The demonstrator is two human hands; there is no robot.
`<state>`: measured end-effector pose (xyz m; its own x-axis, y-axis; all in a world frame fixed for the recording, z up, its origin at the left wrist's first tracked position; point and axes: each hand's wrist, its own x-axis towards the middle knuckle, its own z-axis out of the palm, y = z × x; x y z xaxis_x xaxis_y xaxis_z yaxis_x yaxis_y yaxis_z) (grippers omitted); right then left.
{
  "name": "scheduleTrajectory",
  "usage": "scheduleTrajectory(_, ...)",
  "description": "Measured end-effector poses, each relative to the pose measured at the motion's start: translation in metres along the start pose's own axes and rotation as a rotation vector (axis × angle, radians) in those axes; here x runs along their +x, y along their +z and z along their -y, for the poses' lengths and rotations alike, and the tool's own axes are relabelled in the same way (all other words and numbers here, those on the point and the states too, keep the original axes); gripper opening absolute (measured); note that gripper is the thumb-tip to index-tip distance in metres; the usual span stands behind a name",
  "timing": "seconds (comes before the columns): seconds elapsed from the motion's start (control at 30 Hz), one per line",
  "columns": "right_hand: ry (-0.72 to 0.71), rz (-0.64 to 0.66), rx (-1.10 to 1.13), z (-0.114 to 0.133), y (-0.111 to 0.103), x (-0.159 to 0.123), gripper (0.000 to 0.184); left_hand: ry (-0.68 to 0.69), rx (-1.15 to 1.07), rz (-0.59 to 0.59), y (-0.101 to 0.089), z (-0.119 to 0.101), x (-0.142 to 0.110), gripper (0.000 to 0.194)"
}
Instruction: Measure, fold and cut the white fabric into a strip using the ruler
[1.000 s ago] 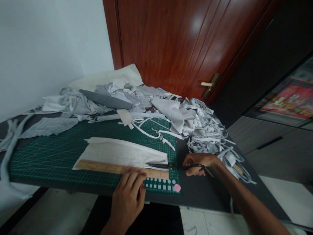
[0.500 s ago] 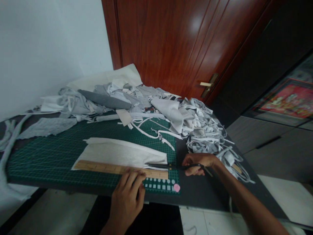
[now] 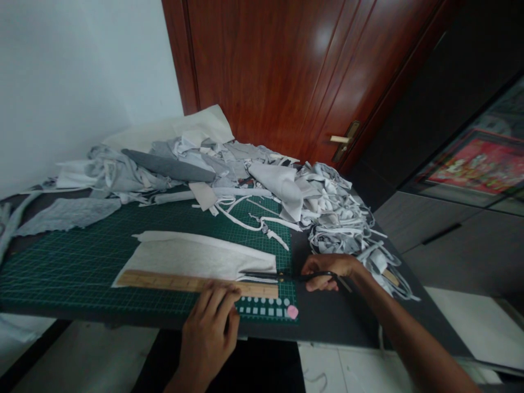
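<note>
A piece of off-white cloth lies on the green cutting mat, with a wooden ruler along its near edge. My left hand rests on the ruler with its fingers stretched out, pressing it down. Black-handled scissors are gripped in my right hand, fingers wrapped through the handles. Their blades point left into the right end of the cloth, just above the ruler. The cloth is puckered around the blades, and a narrow strip shows between them and the ruler.
Grey and white cloth scraps are heaped along the back of the dark table. A tangle of strips lies behind my right hand. A pink piece sits at the mat's near right corner. Behind stands a wooden door.
The whole view has shifted slightly, so everything appears a little further left. Both hands keep their places on the ruler and scissors; the blades have barely moved against the cloth.
</note>
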<state>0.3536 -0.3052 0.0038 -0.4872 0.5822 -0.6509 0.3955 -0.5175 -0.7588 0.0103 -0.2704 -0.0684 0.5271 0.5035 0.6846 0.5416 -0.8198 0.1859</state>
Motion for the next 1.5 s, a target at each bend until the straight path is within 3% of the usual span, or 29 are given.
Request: scheduleTrajectory(1.5, 0.031, 0.006, -0.003, -0.0013, -0.001, 0.0004, 0.056, -0.015, 0.001, 0.018, 0.0019, 0.0011, -0.0029, 0.028)
